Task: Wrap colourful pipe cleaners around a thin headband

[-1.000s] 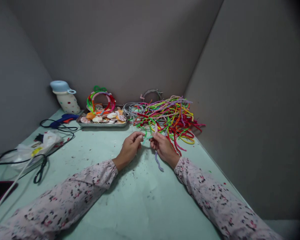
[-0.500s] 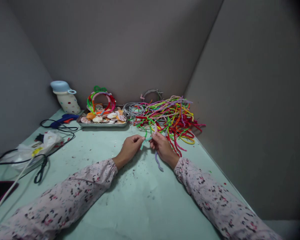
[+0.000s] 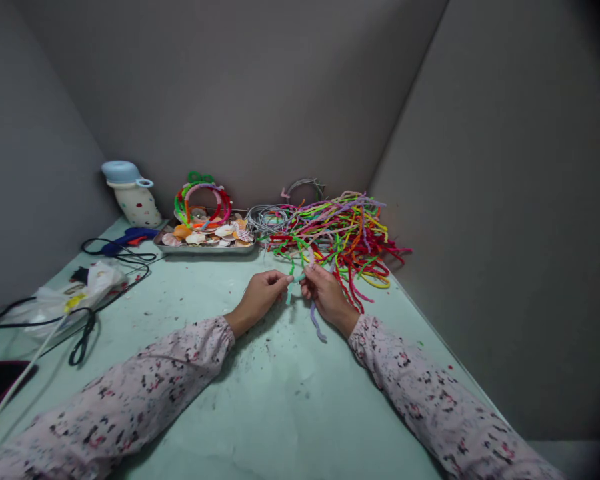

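Close together over the table's middle, both hands pinch a fuzzy craft stem (image 3: 299,278) in mint green and bright green. My left hand (image 3: 266,293) has thumb and index finger closed on its left part, where a short mint end hangs down. My right hand (image 3: 327,297) grips the other side with curled fingers. A lilac stem (image 3: 317,323) hangs below my right hand, and a pale pink piece sticks up above it. How these pieces join is hidden by the fingers. Just behind the hands lies a heap of colourful fuzzy stems (image 3: 350,223).
A metal tray (image 3: 205,251) of shells stands behind, with colourful fuzzy rings (image 3: 203,203) on it. Coiled grey wire (image 3: 270,218) lies beside it. At left are a bottle (image 3: 135,193), a blue-handled tool (image 3: 125,241), a plastic bag (image 3: 97,283) and black cables (image 3: 86,337).
My left hand has shifted slightly right, towards my right hand. The hanging mint end has moved right with it and now points more straight down.
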{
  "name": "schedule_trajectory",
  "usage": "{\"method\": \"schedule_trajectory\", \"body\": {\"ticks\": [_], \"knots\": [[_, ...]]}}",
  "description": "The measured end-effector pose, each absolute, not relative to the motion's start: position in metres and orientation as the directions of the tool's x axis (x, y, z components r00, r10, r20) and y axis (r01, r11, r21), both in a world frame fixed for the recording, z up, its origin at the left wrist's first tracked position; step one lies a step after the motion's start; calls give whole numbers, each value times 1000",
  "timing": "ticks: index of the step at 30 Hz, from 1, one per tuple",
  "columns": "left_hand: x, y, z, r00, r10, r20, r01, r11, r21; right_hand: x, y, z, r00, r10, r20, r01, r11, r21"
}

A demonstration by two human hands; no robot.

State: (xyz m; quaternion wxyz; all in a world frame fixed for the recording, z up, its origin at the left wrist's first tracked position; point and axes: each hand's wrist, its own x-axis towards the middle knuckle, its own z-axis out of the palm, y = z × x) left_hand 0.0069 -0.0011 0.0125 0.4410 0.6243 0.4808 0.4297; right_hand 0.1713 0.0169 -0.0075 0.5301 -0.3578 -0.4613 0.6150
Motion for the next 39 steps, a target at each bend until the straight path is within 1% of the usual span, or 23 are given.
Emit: {"method": "schedule_trajectory", "body": {"ticks": [10,20,26,39], "knots": [[6,1,9,176,979,101,181,-133,974,172,17,-10,-181,982,48,-334,-16,-942],[8,2,8,170,978,124,205,-158,966,172,16,-8,-189,981,35,-347,-34,-937],[7,-2,12,177,978,112,162,-141,977,171,16,-6,-183,982,38,-351,-29,-936],[8,1,8,157,980,123,210,-155,965,171,17,-7,-175,984,16,-359,-49,-932]]}}
